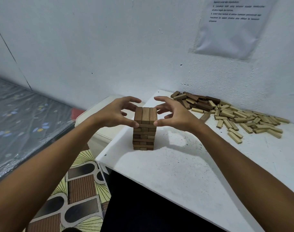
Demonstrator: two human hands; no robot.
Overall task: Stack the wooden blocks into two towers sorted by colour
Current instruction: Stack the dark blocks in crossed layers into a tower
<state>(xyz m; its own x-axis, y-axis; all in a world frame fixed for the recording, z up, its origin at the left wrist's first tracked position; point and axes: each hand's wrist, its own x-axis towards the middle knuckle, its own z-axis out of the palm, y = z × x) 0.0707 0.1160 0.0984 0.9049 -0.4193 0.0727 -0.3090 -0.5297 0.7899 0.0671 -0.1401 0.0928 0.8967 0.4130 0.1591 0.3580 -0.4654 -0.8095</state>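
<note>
Flanking the dark-brown block tower (pixel 144 129), both hands sit at its top layer. Left hand (pixel 117 113): fingers curled, thumb tip touching the tower's left edge just under the top three blocks. Right hand (pixel 173 113): fingers arched and spread, thumb tip against the right edge at the same height. Neither hand grips a block. Tower stands upright on the white surface (pixel 176 164), between the hands. Beyond the right hand, a loose pile of blocks (pixel 234 116), dark pieces at its far end, pale ones nearer, lies against the wall.
</note>
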